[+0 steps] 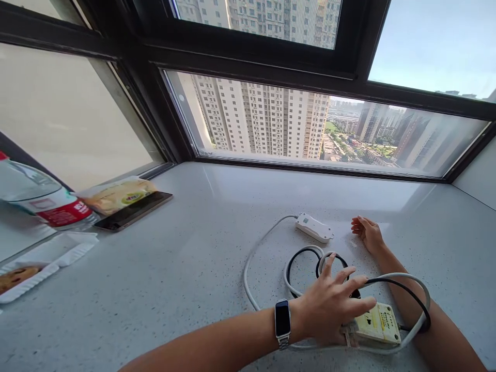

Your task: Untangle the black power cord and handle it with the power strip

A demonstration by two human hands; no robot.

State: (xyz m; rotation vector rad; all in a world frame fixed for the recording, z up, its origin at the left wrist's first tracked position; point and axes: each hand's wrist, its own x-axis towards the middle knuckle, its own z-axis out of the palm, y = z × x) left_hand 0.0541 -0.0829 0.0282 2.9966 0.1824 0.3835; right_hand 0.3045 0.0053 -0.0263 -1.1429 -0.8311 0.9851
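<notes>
My left hand (331, 305), with a smartwatch on the wrist, lies spread over looped black and grey cables (306, 258) and touches a cream power adapter (377, 323) on the pale speckled counter (186, 268). A white cable runs from the loops to a white power strip (314, 228) farther back. My right hand (367, 232) rests open on the counter just right of that strip, holding nothing; a grey cable loop passes around its forearm.
At the left stand a water bottle with a red label (46, 204), a snack packet (118, 194) lying on a dark tablet (134, 212), and a white tray holding a cookie (34, 268). Dark window frames (271, 67) close the back and left.
</notes>
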